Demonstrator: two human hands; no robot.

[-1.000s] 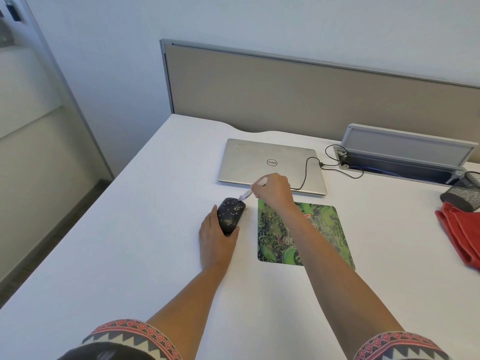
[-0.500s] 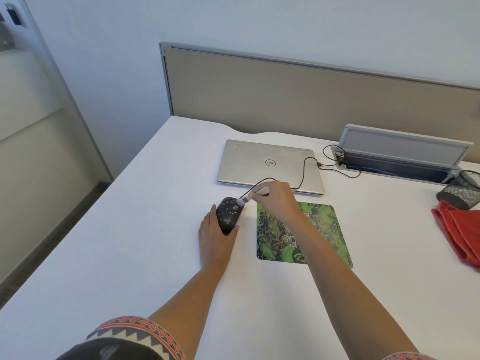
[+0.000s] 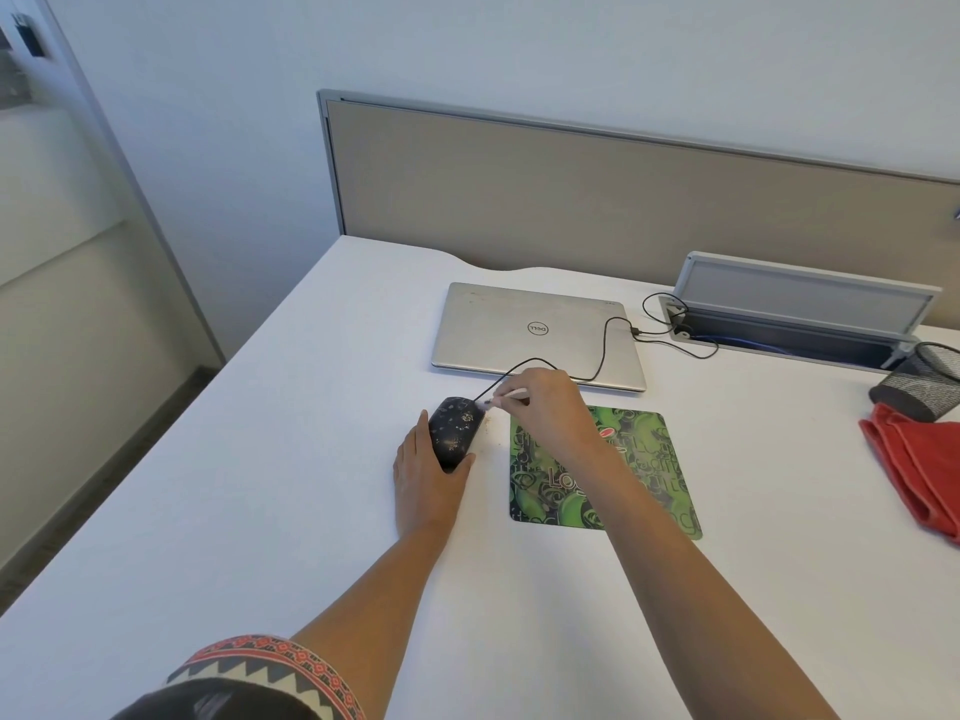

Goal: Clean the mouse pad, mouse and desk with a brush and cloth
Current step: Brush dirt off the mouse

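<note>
Most of the small brush (image 3: 508, 396) is buried in the right hand (image 3: 550, 407), which pinches it between curled fingers; only a short pale stretch of handle and a blurred tip show, and the tip sits at the one o'clock corner of the mouse (image 3: 454, 426), where the cable (image 3: 602, 350) leaves it. Whether the bristles actually touch the shell cannot be told. The left hand (image 3: 426, 485) lies on the desk (image 3: 260, 459) at the mouse's six o'clock, holding its near end between thumb and fingers and covering that end. The dark mouse carries pale speckles, too small to read as print or dirt. At its three o'clock the green mouse pad (image 3: 649, 459) lies flat, with the right forearm crossing it and hiding a band of the lettering. At twelve o'clock from the pad is a closed silver laptop (image 3: 535, 330), the cable running over its lid toward an open cable tray (image 3: 805, 293). Far out at three o'clock a red cloth (image 3: 919, 470) and a mesh pen holder (image 3: 922, 387) are cut off by the frame edge
</note>
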